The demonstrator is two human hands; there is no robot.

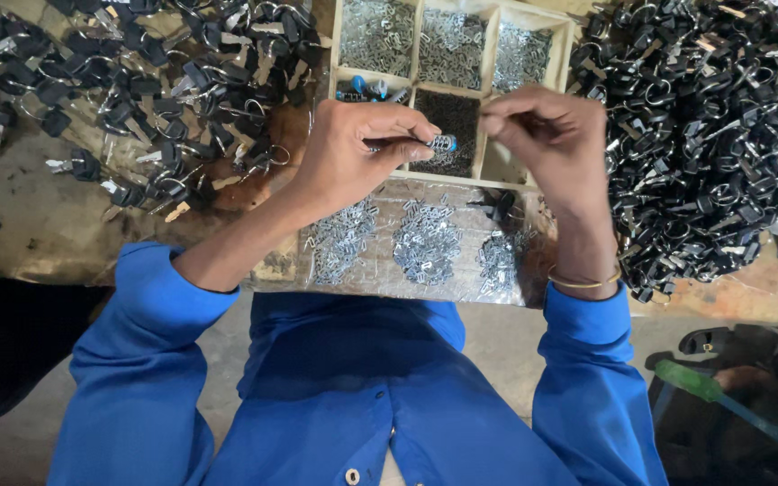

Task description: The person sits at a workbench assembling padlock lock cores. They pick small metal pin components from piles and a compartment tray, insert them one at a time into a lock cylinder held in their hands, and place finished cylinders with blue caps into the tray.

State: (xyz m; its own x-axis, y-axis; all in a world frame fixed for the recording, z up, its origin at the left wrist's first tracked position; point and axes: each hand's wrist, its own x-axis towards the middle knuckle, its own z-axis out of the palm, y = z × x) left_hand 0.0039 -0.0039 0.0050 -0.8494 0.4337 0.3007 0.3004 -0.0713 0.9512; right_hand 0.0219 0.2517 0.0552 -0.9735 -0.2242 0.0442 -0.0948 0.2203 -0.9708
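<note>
Left hand [353, 153] is curled, its fingers pressed together around a small metal cylinder with a blue end [441, 142], which projects from the fingertips over the wooden compartment tray [488, 180]. Right hand [547, 135] is raised opposite, thumb and forefinger pinched together just beside the cylinder's tip; whatever lies between them is too small to make out. A thin gold bangle [584, 282] sits on the right wrist. The tray's upper compartments hold small silver metal pieces [447, 40]; one lower compartment holds dark fine parts [446, 117], partly hidden by both hands, and another holds blue-ended cylinders [362, 87]. In front of the tray, three heaps of silver pieces [425, 243] lie on a clear sheet. Large piles of black-headed keys on rings flank the work: one to the left [164, 81], one to the right [722, 135]. Blue sleeves [137, 360] fill the lower view.
</note>
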